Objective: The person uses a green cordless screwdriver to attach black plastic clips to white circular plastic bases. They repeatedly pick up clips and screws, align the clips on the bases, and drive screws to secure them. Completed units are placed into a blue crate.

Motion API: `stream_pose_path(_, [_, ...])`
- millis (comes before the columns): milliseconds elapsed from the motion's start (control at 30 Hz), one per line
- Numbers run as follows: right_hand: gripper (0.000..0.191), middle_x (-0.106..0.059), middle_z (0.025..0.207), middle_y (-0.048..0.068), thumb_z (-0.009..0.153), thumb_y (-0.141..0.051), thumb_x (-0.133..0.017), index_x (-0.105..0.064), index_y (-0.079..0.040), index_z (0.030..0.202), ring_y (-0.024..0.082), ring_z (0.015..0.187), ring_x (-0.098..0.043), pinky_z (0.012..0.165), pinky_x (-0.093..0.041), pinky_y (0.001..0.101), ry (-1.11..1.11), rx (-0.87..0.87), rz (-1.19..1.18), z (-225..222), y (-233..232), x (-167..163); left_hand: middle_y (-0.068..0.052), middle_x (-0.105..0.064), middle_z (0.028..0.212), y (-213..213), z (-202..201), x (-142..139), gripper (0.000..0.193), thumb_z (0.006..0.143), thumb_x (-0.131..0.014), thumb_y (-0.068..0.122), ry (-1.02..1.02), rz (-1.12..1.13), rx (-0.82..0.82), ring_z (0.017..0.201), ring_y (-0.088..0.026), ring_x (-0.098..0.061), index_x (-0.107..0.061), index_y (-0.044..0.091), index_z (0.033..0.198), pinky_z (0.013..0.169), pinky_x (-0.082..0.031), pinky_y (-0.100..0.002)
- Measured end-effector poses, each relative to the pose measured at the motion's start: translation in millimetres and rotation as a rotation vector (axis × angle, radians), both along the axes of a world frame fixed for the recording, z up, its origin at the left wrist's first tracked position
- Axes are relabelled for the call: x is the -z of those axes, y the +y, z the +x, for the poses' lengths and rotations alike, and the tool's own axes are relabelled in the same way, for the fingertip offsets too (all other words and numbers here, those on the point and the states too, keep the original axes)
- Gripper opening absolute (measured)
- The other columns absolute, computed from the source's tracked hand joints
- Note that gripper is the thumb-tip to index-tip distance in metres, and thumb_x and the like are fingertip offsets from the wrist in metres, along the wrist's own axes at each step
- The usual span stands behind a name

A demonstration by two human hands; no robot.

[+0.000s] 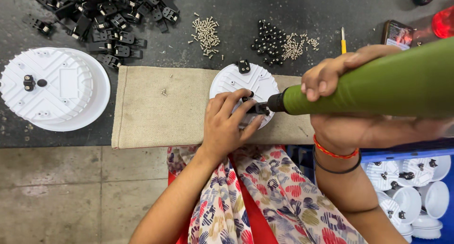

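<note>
My right hand (pixel 331 83) wraps its grip around the green electric screwdriver (pixel 378 81), tip down on the white round housing (pixel 231 81). My left hand (pixel 227 123) pinches a small black clip (pixel 248 102) onto that housing, which lies on the beige cloth (pixel 156 107) on the bench (pixel 283 12). Loose screws (pixel 205 34) lie beyond.

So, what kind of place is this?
Probably a small assembly workbench: piles of black clips and screws, a green electric screwdriver in the right hand, and a blue crate of white housings.
</note>
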State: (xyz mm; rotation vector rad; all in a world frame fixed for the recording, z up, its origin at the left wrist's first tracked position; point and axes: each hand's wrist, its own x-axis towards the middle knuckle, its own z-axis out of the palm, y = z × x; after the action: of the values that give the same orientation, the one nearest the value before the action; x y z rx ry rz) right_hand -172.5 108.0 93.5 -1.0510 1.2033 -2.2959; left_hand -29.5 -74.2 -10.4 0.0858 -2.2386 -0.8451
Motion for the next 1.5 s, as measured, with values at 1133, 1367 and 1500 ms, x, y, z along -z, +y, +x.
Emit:
stream_pose_path(1133, [0.095, -0.063, 0.083, 0.026, 0.081, -0.085, -0.042, -0.052, 0.005, 0.113, 0.031, 0.070, -0.060, 0.062, -0.046, 0.0403, 0.013, -0.102, 0.047, -7.5, -2.3, -3.8, -0.002, -0.064, 0.130, 4.0, -1.7, 5.7, 0.033, 0.085, -0.083, 0.028, 0.011, 0.033, -0.025, 0.113, -0.025, -0.060, -0.072, 0.011, 0.110, 0.096, -0.047, -0.041])
stream_pose_path(1367, [0.105, -0.064, 0.094, 0.022, 0.075, -0.087, -0.049, -0.054, 0.005, 0.125, 0.030, 0.077, -0.065, 0.064, -0.049, 0.0402, -0.067, -0.132, -0.049, -2.2, -4.2, 2.3, -0.001, -0.064, 0.129, 3.5, -2.7, 6.1, 0.032, 0.084, -0.083, 0.029, 0.011, 0.023, -0.030, 0.112, -0.025, -0.059, -0.072, 0.011, 0.108, 0.095, -0.047, -0.041])
stream_pose_path(1500, [0.102, -0.066, 0.094, 0.021, 0.077, -0.085, -0.050, -0.055, 0.003, 0.127, 0.029, 0.077, -0.063, 0.065, -0.049, 0.0416, -0.032, -0.173, -0.003, -4.4, 1.0, -0.8, -0.001, -0.064, 0.129, 3.9, -2.7, 7.1, 0.032, 0.083, -0.083, 0.029, 0.010, 0.034, -0.021, 0.112, -0.025, -0.060, -0.072, 0.012, 0.107, 0.094, -0.047, -0.041])
